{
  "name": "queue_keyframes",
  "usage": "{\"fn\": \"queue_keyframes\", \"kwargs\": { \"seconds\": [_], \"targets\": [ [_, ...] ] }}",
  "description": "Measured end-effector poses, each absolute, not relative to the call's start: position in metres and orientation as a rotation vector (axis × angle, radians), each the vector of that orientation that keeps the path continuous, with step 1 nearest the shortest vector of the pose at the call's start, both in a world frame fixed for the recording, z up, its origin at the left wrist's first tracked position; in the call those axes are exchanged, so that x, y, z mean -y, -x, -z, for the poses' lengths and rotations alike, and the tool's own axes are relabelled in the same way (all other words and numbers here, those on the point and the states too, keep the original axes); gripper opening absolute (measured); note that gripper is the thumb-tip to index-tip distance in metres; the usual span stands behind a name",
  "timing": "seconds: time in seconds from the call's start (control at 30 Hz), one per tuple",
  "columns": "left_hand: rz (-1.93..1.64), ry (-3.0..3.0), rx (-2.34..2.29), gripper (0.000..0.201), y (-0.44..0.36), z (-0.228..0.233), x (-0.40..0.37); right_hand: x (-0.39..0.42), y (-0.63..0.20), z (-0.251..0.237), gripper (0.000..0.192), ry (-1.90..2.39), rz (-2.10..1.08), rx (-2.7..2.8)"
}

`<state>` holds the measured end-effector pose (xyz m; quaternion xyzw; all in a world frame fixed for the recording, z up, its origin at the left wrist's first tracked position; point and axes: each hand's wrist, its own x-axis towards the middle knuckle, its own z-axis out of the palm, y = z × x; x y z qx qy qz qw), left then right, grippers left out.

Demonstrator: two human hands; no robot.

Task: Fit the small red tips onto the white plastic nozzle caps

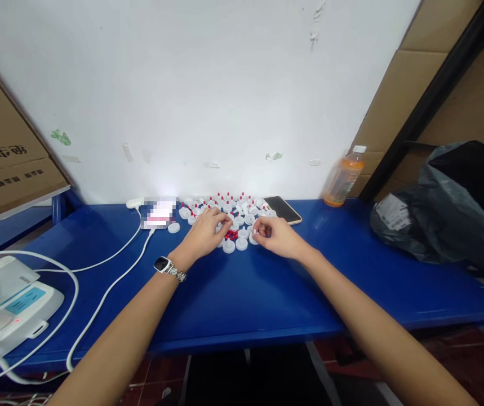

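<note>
Dozens of small white caps (242, 243) lie clustered at the far middle of the blue table (245, 293), many with red tips, and a little heap of loose red pieces (230, 234) sits among them. Through the head camera I see my left hand (205, 232) resting palm-down on the near left edge of that cluster, fingers curled loosely over the caps; I cannot tell whether they grip one. My right hand (276, 234) sits just beside the cluster's right edge, fingertips pinched narrow on what looks like one white cap. I judge the work to be mid-way through fitting red pieces to caps, one at a time; the next move would need a fine pinch and steady alignment, since the parts are tiny and crowd each other.

A dark phone (283, 209) lies just right of the caps, an orange drink bottle (345, 176) stands farther right against the white wall (208, 90). A grey plastic bag (444, 208) slumps at the right end. White cables (110, 282) run left toward a white device (9, 310), and cardboard boxes (5, 158) lean at the far left.
</note>
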<state>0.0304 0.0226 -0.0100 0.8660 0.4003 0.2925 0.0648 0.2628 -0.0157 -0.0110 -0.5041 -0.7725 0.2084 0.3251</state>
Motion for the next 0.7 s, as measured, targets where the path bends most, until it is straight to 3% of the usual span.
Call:
{"fn": "queue_keyframes", "kwargs": {
  "seconds": [0.23,0.5,0.7],
  "targets": [
    [-0.872,-2.612,-1.164,0.028,-0.036,0.010,-0.020,0.011,-0.270,0.010,0.011,1.342,-0.632,1.992],
    [-0.870,-2.618,-1.121,0.029,-0.041,0.010,-0.017,-0.009,-0.285,0.017,0.032,1.584,-0.250,1.951],
    [-0.871,-2.655,-1.108,0.030,-0.043,0.010,-0.016,-0.014,-0.281,0.018,0.013,1.590,-0.222,1.967]
  ]
}}
